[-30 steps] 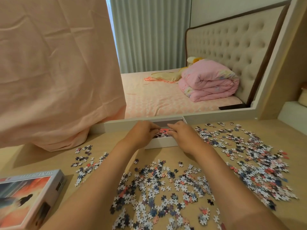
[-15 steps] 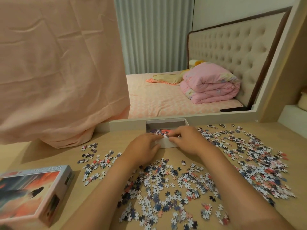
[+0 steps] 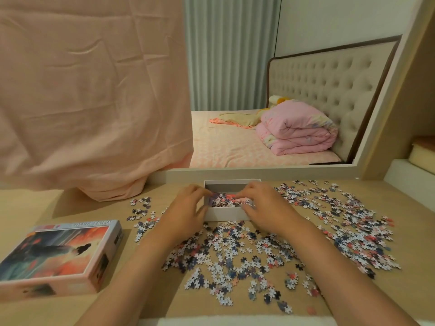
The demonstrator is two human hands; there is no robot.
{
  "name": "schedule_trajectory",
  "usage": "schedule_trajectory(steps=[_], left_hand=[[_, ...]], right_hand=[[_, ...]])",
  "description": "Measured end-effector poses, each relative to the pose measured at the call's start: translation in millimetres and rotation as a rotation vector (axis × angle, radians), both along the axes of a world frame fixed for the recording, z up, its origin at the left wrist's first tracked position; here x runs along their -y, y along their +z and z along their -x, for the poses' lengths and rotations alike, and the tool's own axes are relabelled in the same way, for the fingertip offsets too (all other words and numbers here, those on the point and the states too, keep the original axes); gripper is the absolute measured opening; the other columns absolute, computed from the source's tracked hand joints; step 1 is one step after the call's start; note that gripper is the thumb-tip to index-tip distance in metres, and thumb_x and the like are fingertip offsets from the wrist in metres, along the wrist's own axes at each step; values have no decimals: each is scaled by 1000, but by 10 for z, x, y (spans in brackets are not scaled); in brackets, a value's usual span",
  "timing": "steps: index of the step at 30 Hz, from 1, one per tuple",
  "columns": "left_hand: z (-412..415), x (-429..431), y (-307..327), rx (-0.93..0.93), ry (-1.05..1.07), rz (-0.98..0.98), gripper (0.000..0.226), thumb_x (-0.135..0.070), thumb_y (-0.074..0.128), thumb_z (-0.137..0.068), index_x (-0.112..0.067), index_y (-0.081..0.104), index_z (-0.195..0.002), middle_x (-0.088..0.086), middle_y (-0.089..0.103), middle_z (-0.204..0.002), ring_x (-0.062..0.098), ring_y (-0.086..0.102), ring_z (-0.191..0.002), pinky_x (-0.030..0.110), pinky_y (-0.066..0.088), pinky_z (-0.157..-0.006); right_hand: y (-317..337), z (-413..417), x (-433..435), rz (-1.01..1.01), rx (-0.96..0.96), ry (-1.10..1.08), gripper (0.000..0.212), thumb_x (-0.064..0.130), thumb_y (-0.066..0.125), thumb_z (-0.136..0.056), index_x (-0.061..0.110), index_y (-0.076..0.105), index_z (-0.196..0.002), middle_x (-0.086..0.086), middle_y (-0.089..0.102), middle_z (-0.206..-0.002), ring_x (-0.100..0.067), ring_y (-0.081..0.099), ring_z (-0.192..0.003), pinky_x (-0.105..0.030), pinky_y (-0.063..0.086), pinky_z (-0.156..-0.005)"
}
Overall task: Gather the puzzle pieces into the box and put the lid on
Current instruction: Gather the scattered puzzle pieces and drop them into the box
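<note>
Many knobby puzzle pieces [image 3: 223, 201] lie heaped inside the rectangular white box [image 3: 226, 215].

Left hand [image 3: 186, 208]: palm down, fingers bent and angled inward to the right, thumb set apart below them. Right hand [image 3: 266, 207]: palm down, fingers bent and angled inward to the left, tips near the left hand's, not touching; whether either hand pinches anything cannot be told. Left forearm [image 3: 136, 271] and right forearm [image 3: 332, 267]: bare, extended forward, converging toward the hands.
</note>
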State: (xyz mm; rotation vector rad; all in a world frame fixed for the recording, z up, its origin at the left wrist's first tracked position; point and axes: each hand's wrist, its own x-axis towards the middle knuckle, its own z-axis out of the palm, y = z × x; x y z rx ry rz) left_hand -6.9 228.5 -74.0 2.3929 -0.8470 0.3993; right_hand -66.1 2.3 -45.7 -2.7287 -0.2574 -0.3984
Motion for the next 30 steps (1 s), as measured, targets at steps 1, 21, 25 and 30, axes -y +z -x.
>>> schedule_trajectory(steps=[1,21,25,30], left_hand=[[37,-37,-2,-5,38,-1,27,-25,55,-95,-26,57,-122,-10,51,-122,9,44,-117,25,38,-99],[400,-40,-190,-169,-93,-479,88,-80,48,-77,-36,30,-150,-12,34,-145,12,29,-132,36,33,-109],[369,-5,-238,-110,-92,-424,71,-70,48,-86,-35,40,-147,-9,39,-135,13,32,-126,35,33,-108],[379,35,-266,-114,-120,-296,49,-53,53,-93,-30,55,-136,-7,47,-119,10,40,-113,32,41,-99]], right_hand=[[17,48,-38,-6,40,14,27,27,59,-97,31,68,-122,8,60,-112,-10,54,-101,-30,47,-92],[-233,338,-100,168,-460,25,107,81,64,-65,35,27,-155,8,28,-145,-14,26,-137,-40,32,-115],[-274,329,-153,197,-442,2,100,80,63,-70,34,33,-153,3,32,-141,-18,29,-135,-40,32,-114],[-320,290,-198,63,-379,-4,59,53,66,-88,32,52,-142,3,43,-124,-18,40,-125,-38,39,-107]])
